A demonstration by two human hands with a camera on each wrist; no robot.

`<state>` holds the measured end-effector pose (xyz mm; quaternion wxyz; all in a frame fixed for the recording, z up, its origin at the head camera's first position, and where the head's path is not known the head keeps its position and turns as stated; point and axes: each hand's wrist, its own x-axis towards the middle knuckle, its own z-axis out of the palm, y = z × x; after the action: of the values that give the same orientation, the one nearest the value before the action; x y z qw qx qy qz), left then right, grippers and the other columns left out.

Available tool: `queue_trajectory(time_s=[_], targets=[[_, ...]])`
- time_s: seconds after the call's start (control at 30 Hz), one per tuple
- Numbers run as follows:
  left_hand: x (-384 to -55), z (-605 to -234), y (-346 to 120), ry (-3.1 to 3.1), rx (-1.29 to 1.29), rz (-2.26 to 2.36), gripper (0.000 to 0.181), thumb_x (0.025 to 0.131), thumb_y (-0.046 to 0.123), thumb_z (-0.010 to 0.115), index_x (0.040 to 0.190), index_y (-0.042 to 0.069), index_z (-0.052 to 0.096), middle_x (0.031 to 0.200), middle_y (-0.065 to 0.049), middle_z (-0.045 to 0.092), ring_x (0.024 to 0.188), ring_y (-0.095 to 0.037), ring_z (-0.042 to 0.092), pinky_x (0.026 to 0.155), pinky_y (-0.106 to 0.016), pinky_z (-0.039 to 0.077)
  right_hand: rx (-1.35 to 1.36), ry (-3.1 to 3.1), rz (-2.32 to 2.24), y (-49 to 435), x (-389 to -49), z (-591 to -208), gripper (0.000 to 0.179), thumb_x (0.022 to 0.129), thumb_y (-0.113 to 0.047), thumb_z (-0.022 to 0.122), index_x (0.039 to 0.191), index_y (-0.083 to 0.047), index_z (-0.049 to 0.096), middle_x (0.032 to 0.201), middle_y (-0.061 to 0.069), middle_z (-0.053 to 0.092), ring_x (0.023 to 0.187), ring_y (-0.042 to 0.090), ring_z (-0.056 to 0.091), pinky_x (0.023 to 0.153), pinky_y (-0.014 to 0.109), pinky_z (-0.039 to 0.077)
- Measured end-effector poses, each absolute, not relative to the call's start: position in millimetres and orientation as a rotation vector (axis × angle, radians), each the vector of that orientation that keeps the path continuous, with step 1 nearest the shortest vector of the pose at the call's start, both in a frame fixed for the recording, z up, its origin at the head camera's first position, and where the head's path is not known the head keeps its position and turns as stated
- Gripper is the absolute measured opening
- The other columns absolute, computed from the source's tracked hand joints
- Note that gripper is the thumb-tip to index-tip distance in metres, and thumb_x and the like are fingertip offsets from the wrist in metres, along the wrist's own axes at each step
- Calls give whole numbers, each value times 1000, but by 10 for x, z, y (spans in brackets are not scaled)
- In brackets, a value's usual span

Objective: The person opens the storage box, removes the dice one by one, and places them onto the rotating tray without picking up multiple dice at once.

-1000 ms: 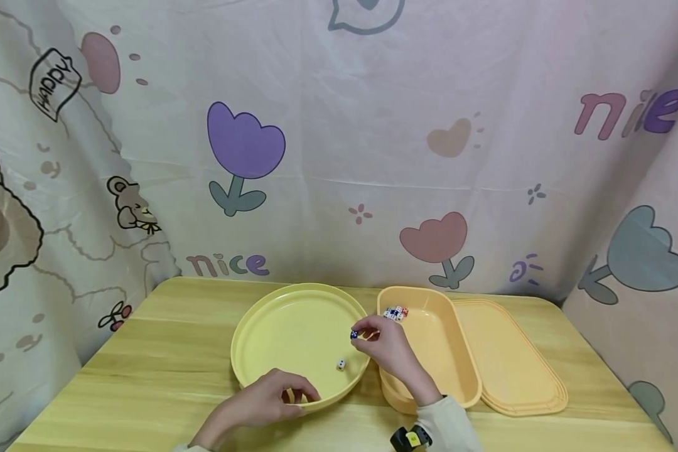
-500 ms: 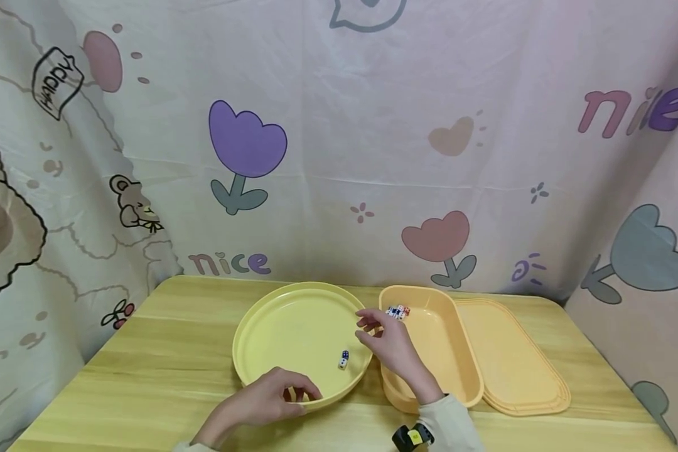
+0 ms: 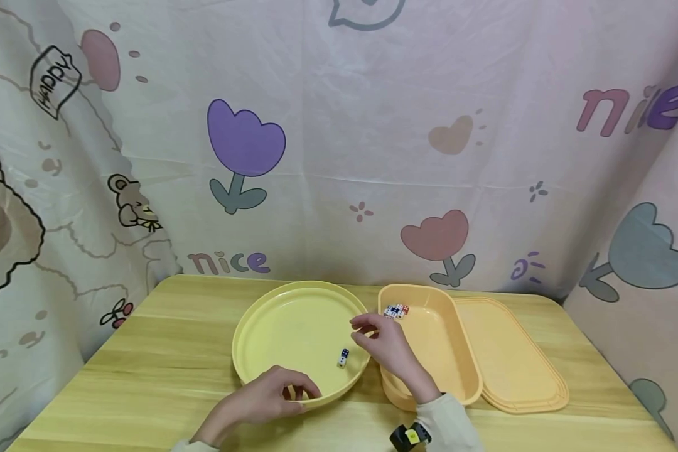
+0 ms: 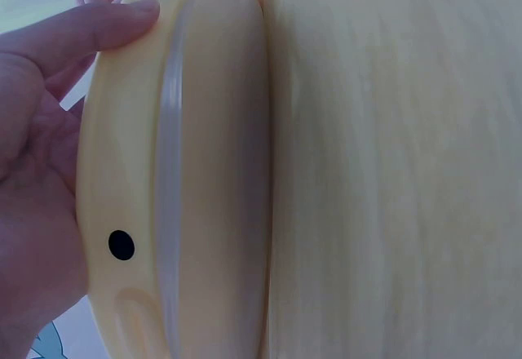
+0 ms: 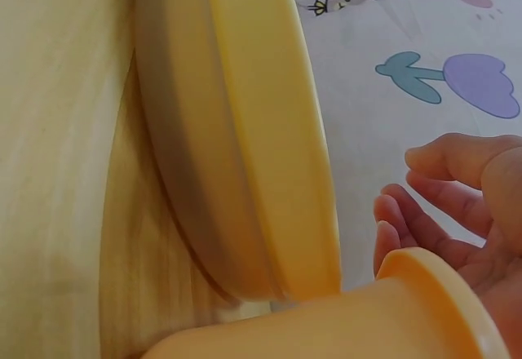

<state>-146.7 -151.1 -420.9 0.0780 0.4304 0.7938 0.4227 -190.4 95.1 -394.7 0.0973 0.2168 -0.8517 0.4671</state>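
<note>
My left hand (image 3: 274, 395) grips the near rim of a round yellow tray (image 3: 282, 351). In the left wrist view its thumb (image 4: 122, 28) lies on the tray's outer side, the other fingers over the rim. Inside the tray, toward the right, a blue die (image 3: 345, 353) and a white die (image 3: 341, 362) lie side by side. My right hand (image 3: 388, 342) hovers between the tray's right edge and an orange box (image 3: 437, 342). Its thumb and fingers are apart and hold nothing, as the right wrist view also shows.
Several white, blue and red dice (image 3: 396, 311) sit in a cluster at the box's far left corner. A flat orange lid (image 3: 511, 358) lies right of the box. Behind the wooden table (image 3: 164, 351) hangs a printed curtain (image 3: 328, 150).
A second ago my right hand pinched the blue die over the tray. It let go, and the die now lies beside the white one. My left hand stays on the rim.
</note>
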Motion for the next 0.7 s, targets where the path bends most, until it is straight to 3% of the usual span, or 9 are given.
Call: queue_trajectory(time_s=[0.43,0.7], targets=[[-1477,-4211,-1518,2375,1311,1261,19,81,5,64,98,13,65,86,5,62,74,-1,51,60,-21,47,645,-2540,1392,950,-1875,-3917,15,84,-11,64,97,-5,66,88,-1,64,81,14,59,70,26,47],[-1459,-4237,-1526,2362,1281,1283,19,81,3,64,98,12,65,86,4,63,74,-2,51,59,-22,47,619,-2523,1358,1082,-1989,-3643,15,81,-6,65,96,-6,67,86,1,65,78,14,60,68,27,48]])
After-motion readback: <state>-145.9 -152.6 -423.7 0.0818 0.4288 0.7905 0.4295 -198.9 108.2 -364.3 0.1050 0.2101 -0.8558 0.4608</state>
